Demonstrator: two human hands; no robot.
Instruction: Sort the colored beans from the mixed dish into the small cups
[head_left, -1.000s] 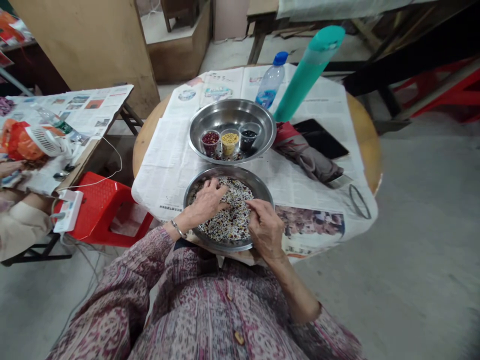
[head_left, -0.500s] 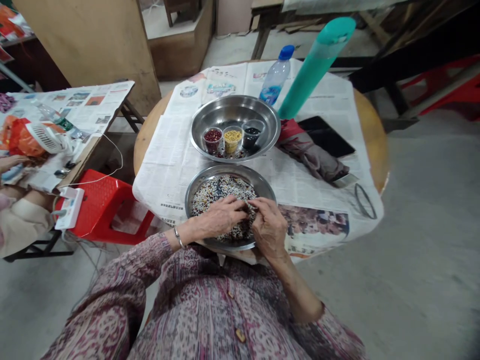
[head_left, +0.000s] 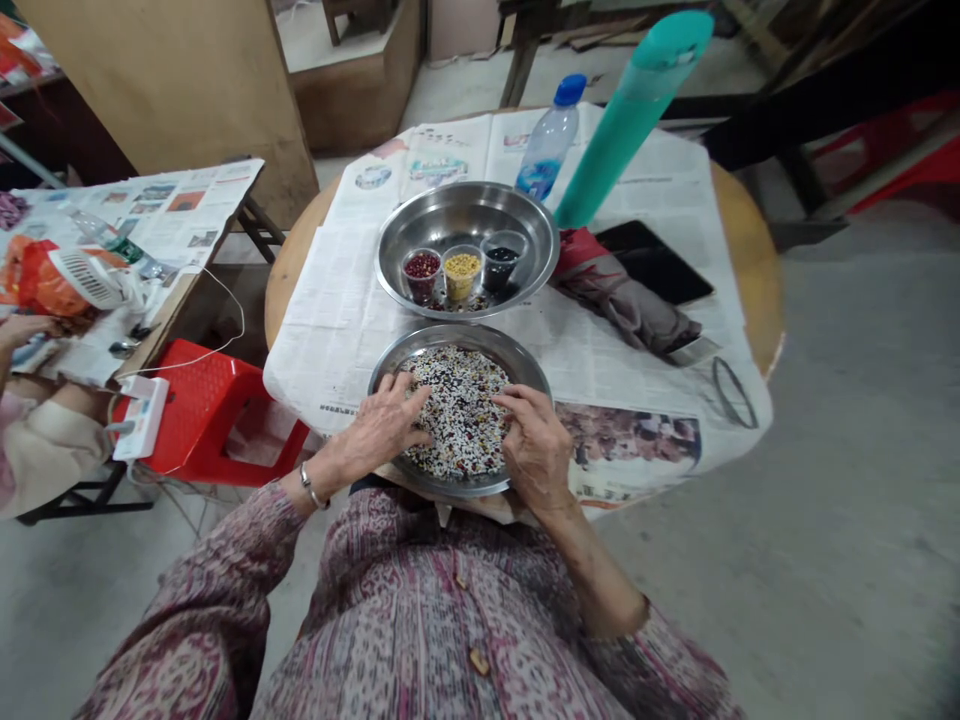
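Observation:
A shallow steel basin [head_left: 534,362] in front of me holds a mix of white grains with black, yellow and red beans or seeds [head_left: 459,410]. My left hand [head_left: 388,418] is over its left side, fingers spread at the mix and holding nothing I can see. At the right side, my right hand [head_left: 537,440] has its fingers curled in, thumb and index finger close together; whatever lies between them is too small to tell. Behind, a larger steel basin [head_left: 469,205] contains clear cups of dark red beans [head_left: 421,270], yellow beans [head_left: 461,272] and black beans [head_left: 501,265].
Newspaper [head_left: 315,300] covers the round table. Toward its back stand a water bottle [head_left: 551,140] and a tall green container [head_left: 634,120]. A folded umbrella [head_left: 630,305], a dark tablet [head_left: 652,262] and a loop [head_left: 733,392] lie right. A red stool [head_left: 210,410] carries a power strip [head_left: 141,420]; another person sits left.
My left hand has drawn away leftward from my right hand, its fingers spreading, and more of the mix shows between them. My right hand stays almost where it was.

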